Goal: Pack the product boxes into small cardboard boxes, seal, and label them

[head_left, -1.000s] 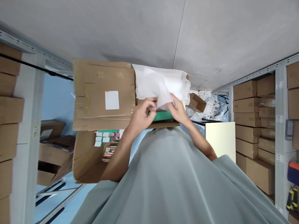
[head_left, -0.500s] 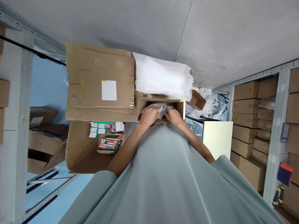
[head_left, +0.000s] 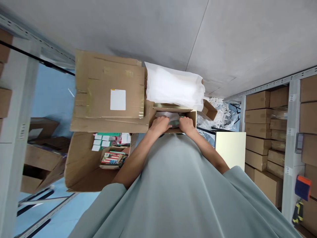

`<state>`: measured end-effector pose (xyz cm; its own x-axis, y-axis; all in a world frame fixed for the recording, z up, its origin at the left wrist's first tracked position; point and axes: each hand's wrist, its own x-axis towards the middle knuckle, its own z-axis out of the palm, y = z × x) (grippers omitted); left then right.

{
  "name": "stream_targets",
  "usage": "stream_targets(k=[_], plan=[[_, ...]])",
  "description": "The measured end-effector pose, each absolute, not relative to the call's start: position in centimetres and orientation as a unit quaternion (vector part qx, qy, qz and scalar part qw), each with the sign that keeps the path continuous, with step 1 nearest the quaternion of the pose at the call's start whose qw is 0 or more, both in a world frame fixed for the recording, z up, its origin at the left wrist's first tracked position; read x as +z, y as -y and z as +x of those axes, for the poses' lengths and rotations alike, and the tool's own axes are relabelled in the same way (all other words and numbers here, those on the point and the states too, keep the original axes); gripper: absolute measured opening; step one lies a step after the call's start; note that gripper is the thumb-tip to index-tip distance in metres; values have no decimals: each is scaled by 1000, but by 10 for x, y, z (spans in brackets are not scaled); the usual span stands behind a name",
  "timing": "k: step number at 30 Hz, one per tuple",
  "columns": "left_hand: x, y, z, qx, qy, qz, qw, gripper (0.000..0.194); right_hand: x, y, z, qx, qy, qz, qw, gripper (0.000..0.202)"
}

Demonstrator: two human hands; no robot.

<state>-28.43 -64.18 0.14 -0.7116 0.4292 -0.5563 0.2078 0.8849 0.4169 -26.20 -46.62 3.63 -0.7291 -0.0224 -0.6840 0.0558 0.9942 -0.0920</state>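
Note:
An open cardboard box (head_left: 173,108) stands against my front, with translucent white wrapping (head_left: 174,116) inside it. My left hand (head_left: 160,125) is in the left part of the box, its fingers curled at the wrapping. On the right side of the box my right hand (head_left: 186,125) is closed at the wrapping's other edge, with a bit of green beside its fingertips. The undersides of both hands are hidden. Just beyond the box lies a stack of white foam sheets (head_left: 175,86).
Flattened cardboard (head_left: 99,99) with a white label lies at the left. Below it, a large open carton (head_left: 81,158) holds small boxes. White scraps and a small open box (head_left: 210,109) are at the right. Shelves of cartons (head_left: 257,129) stand far right.
The wrapping's raised, curled edge has gone down and now lies flatter in the box. My hands have moved slightly apart. The whole view has shifted a little.

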Motion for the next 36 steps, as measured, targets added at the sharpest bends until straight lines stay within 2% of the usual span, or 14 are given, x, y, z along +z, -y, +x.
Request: stream_targets(k=[2, 4, 6, 9, 11, 15, 20, 23, 29, 32, 36], plan=[[19, 652, -290, 240, -919, 176, 259, 31, 55, 462, -259, -82, -946, 3, 314, 30], [32, 661, -305, 305, -929, 148, 148, 35, 72, 454, -262, -137, -966, -7, 220, 32], [34, 668, -328, 319, -937, 126, 69, 38, 81, 446, -272, -192, -973, -14, 131, 32], [17, 668, -366, 297, -939, 160, 60, 45, 79, 440, -291, -233, -970, -20, 66, 29], [0, 667, -383, 270, -942, 176, 91, 46, 74, 439, -298, -246, -967, -21, 56, 28], [-16, 668, -390, 232, -951, 151, 139, 35, 67, 440, -289, -267, -962, -7, 58, 27], [-8, 674, -388, 238, -957, 117, 117, 37, 70, 440, -271, -277, -957, 19, 83, 30], [-6, 676, -394, 247, -950, 161, 99, 36, 75, 440, -272, -272, -957, 28, 98, 33], [-8, 681, -404, 195, -942, 220, 163, 31, 82, 440, -286, -266, -959, 24, 100, 34], [-8, 681, -402, 227, -943, 204, 136, 30, 80, 440, -290, -262, -959, 20, 101, 32], [-15, 679, -411, 318, -943, 75, 60, 69, 75, 439, -295, -251, -962, 30, 106, 32]])
